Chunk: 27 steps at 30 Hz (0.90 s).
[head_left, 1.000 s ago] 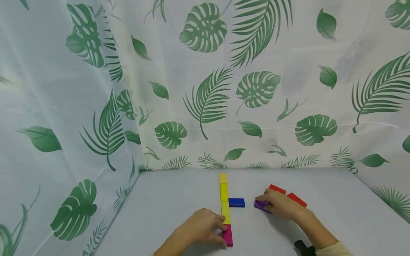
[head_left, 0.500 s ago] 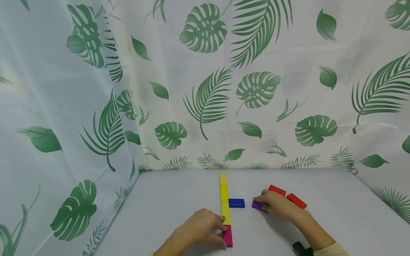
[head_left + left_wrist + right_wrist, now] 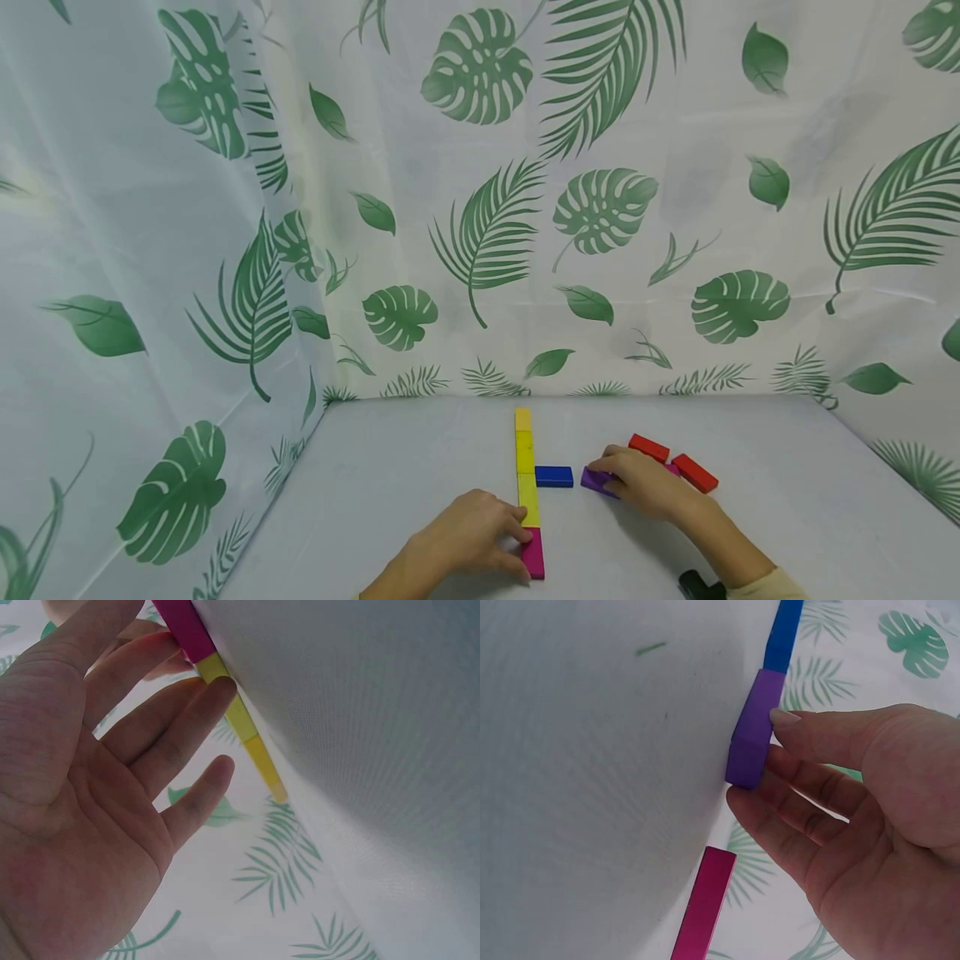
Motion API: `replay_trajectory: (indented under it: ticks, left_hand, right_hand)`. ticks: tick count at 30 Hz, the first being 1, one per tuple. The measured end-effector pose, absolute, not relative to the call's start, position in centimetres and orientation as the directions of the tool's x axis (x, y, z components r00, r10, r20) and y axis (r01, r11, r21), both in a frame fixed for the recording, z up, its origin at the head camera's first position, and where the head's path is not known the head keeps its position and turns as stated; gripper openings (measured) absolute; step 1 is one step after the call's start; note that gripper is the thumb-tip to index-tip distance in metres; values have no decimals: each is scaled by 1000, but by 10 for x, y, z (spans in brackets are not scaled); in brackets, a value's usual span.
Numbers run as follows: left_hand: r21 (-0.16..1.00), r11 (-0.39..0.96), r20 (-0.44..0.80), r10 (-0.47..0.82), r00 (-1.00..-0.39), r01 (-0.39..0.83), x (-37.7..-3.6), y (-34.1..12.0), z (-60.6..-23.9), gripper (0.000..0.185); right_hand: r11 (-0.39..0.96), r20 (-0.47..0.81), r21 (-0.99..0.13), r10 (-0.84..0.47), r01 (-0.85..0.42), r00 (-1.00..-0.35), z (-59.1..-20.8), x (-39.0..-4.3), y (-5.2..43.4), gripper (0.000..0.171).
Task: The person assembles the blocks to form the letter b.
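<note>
A straight row of yellow blocks (image 3: 528, 500) ends at the near side in a magenta block (image 3: 533, 554). My left hand (image 3: 472, 533) holds that magenta block, thumb by its near end and a fingertip on its far part. Jutting right from the row is a blue block (image 3: 554, 477). To the right of it, my right hand (image 3: 648, 483) grips a purple block (image 3: 754, 735) between thumb and fingers. In the right wrist view the purple block's far end appears close to or against the blue block (image 3: 784, 634); whether they touch I cannot tell.
Two red blocks (image 3: 694, 472) lie beyond and right of my right hand. Another magenta block (image 3: 705, 904) is partly hidden behind that hand in the head view. A black device (image 3: 701, 586) sits at the right wrist. Leaf-printed cloth (image 3: 487, 208) walls the white table.
My right hand has slid the purple block left, towards the blue block. More of the magenta block behind that hand now shows. The left hand stays put.
</note>
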<state>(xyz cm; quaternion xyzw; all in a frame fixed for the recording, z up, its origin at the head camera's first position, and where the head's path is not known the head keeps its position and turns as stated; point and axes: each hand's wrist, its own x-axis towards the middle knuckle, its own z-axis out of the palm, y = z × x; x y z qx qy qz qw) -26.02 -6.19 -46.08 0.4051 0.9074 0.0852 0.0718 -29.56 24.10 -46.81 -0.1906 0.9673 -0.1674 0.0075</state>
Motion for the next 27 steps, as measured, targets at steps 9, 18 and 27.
replay_trajectory:
  ticks: [9, 18, 27]
  left_hand:
    - [205, 645, -47, 758, -651, 736, -261, -63, -462, 45]
    - [193, 632, -26, 768, -640, 751, -262, -63, -463, 45]
    - [194, 645, -37, 758, -651, 739, -261, -62, -463, 45]
  right_hand:
    - [858, 60, -343, -386, -383, -920, -468, -296, 240, 28]
    - [851, 56, -349, -398, -392, -915, -469, -295, 238, 29]
    - [836, 80, -348, -424, -424, -902, -470, -295, 239, 26]
